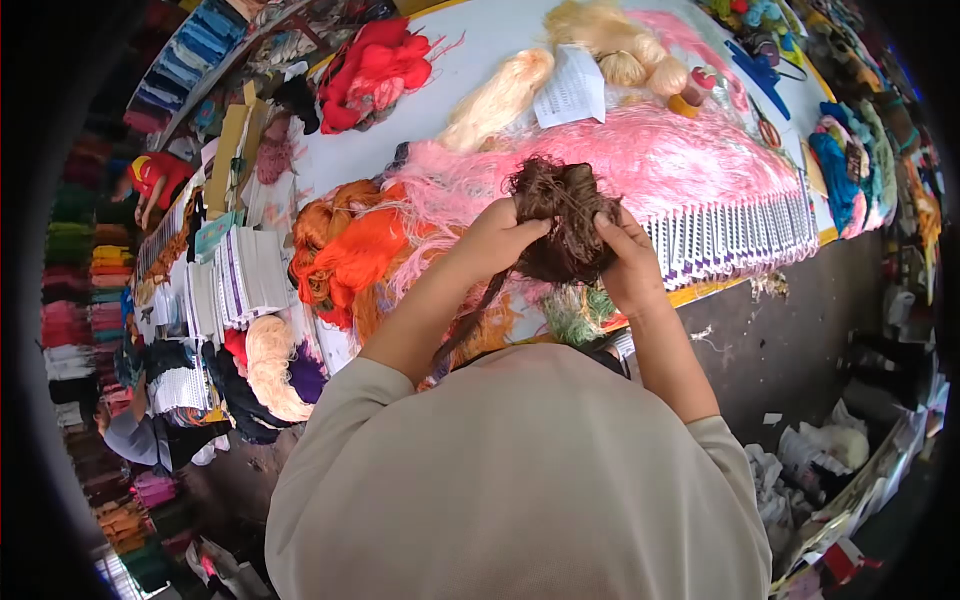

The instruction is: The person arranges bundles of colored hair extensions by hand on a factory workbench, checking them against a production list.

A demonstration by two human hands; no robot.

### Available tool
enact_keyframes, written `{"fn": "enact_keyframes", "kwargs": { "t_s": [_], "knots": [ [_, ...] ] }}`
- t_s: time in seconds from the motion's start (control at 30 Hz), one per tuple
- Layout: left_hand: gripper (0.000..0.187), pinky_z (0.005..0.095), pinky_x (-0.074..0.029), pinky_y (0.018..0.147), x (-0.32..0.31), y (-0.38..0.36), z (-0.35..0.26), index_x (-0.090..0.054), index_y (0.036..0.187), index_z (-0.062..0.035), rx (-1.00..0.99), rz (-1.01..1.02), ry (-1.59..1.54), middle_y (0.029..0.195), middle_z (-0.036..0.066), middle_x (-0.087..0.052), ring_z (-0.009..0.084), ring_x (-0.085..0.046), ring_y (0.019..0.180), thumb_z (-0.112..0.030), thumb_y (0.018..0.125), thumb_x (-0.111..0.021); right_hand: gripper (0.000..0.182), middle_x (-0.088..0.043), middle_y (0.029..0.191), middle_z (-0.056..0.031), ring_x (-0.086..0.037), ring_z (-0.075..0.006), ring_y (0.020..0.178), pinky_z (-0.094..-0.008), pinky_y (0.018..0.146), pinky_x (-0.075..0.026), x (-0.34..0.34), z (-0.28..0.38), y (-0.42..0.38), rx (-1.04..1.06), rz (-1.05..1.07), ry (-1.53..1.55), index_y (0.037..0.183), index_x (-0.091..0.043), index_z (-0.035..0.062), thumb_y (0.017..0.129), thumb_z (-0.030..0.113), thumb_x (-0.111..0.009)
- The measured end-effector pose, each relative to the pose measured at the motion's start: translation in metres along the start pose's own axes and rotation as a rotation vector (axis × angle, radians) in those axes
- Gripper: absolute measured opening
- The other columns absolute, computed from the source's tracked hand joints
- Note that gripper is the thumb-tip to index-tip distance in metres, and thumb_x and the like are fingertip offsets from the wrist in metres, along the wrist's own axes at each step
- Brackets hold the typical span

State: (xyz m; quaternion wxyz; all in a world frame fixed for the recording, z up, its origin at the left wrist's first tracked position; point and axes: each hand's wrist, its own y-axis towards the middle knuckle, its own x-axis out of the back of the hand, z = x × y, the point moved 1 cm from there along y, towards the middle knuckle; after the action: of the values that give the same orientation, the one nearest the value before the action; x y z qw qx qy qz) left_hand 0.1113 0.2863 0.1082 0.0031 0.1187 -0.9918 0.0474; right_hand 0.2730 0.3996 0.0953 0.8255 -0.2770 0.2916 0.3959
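head: hands (508, 240) pinch a brown bundle (566, 238), perhaps yarn, partly hiding pink strands (680, 155) beside orange skeins (368, 252).

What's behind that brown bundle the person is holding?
Just beyond the brown bundle, pink strands spread over the table, with a white sheet farther back. Whatever lies directly behind the bundle is covered, so I can't tell what is there.

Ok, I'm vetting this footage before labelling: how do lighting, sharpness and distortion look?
Head view: strong wide-angle bending, with black corners; same head view, whitish sheen on the pink threads, while the brown bundle looks dark but shows some strands; again head view, print on the white paper is too small to read.
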Motion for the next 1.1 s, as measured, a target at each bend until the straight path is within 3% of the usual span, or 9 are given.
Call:
{"fn": "enact_keyframes", "kwargs": {
  "t_s": [0.2,0.4,0.53,0.6,0.67,0.77,0.87,1.0,1.1],
  "knots": [
    [0.046,0.0381,-0.037,0.107,-0.014,-0.002,0.005,-0.045,0.137,0.003,-0.04,-0.05,-0.573,0.129,0.011,-0.057,0.023,-0.052,0.122,-0.004,0.091,-0.052,0.027,-0.065,0.111,-0.0017,-0.058,-0.0107,0.102,-0.0282,0.091,-0.046,0.003,-0.01,0.008,0.073,0.012,-0.143,0.118,-0.061,0.0053,0.091,0.003,-0.059],
    [0.044,0.0403,-0.043,0.102,-0.027,-0.014,0.058,-0.045,0.133,0.001,0.271,-0.023,-1.119,0.127,0.012,-0.058,0.0227,-0.055,0.119,-0.028,0.1,-0.049,0.022,-0.064,0.096,-0.0035,-0.056,-0.0101,0.089,-0.0274,0.081,-0.047,0.022,-0.051,0.006,0.061,0.074,-0.702,0.11,-0.06,0.0012,0.089,0.005,-0.063],
    [0.04,0.0411,-0.044,0.101,-0.022,-0.021,0.082,-0.047,0.132,-0.0001,0.25,-0.056,-0.989,0.125,0.011,-0.058,0.0244,-0.056,0.115,-0.014,0.096,-0.056,0.026,-0.06,0.087,-0.01,-0.058,-0.0194,0.08,-0.0319,0.078,-0.048,0.033,-0.072,-0.009,0.017,0.148,-1.026,0.11,-0.06,0.0021,0.087,0.009,-0.066],
    [0.034,0.0337,-0.049,0.089,-0.017,-0.025,0.075,-0.054,0.124,-0.0017,0.209,-0.201,-0.876,0.11,0.008,-0.063,0.0195,-0.062,0.101,-0.014,0.093,-0.06,0.027,-0.059,0.091,-0.0122,-0.059,-0.0238,0.085,-0.0328,0.079,-0.048,0.033,-0.073,-0.01,0.045,0.162,-1.033,0.111,-0.06,0.0025,0.085,0.01,-0.067],
    [0.032,0.0332,-0.05,0.088,-0.004,-0.029,0.053,-0.056,0.122,0.0006,0.162,-0.365,-0.687,0.109,0.008,-0.065,0.0198,-0.064,0.097,-0.015,0.094,-0.058,0.026,-0.059,0.098,-0.0123,-0.059,-0.025,0.093,-0.0344,0.08,-0.048,0.034,-0.068,-0.008,0.279,0.124,-1.119,0.108,-0.061,0.0029,0.084,0.01,-0.067],
    [0.029,0.0319,-0.052,0.085,0.043,-0.043,0.054,-0.06,0.116,-0.0001,0.135,-0.62,-0.537,0.1,0.006,-0.068,0.0175,-0.066,0.092,-0.02,0.095,-0.059,0.025,-0.059,0.099,-0.012,-0.058,-0.0246,0.096,-0.0343,0.081,-0.048,0.051,-0.06,-0.008,0.188,0.054,-1.14,0.109,-0.062,0.0039,0.085,0.01,-0.067],
    [0.031,0.0326,-0.052,0.086,0.108,-0.069,0.064,-0.058,0.118,-0.0017,-0.028,-0.856,-0.517,0.109,0.006,-0.065,0.0171,-0.063,0.095,-0.021,0.094,-0.062,0.023,-0.061,0.099,-0.0094,-0.059,-0.0194,0.092,-0.0305,0.08,-0.048,0.079,-0.063,-0.007,0.16,0.001,-1.164,0.109,-0.063,0.0037,0.087,0.012,-0.066],
    [0.033,0.0315,-0.049,0.086,0.175,-0.108,0.063,-0.055,0.122,-0.0027,-0.154,-1.109,-0.41,0.116,0.006,-0.062,0.0175,-0.06,0.099,-0.016,0.092,-0.064,0.024,-0.063,0.093,-0.0024,-0.057,-0.0098,0.086,-0.0242,0.08,-0.045,0.102,-0.056,0.004,-0.162,-0.19,-0.875,0.111,-0.063,-0.0002,0.092,0.014,-0.062],
    [0.036,0.0335,-0.046,0.089,0.206,-0.145,0.104,-0.052,0.126,-0.0018,0.123,-1.287,-0.419,0.113,0.006,-0.061,0.019,-0.058,0.104,-0.007,0.091,-0.062,0.028,-0.064,0.096,-0.0036,-0.058,-0.0104,0.087,-0.0247,0.08,-0.046,0.112,-0.046,0.032,-0.222,-0.216,-0.891,0.115,-0.062,-0.0014,0.092,0.014,-0.061]
  ]
}}
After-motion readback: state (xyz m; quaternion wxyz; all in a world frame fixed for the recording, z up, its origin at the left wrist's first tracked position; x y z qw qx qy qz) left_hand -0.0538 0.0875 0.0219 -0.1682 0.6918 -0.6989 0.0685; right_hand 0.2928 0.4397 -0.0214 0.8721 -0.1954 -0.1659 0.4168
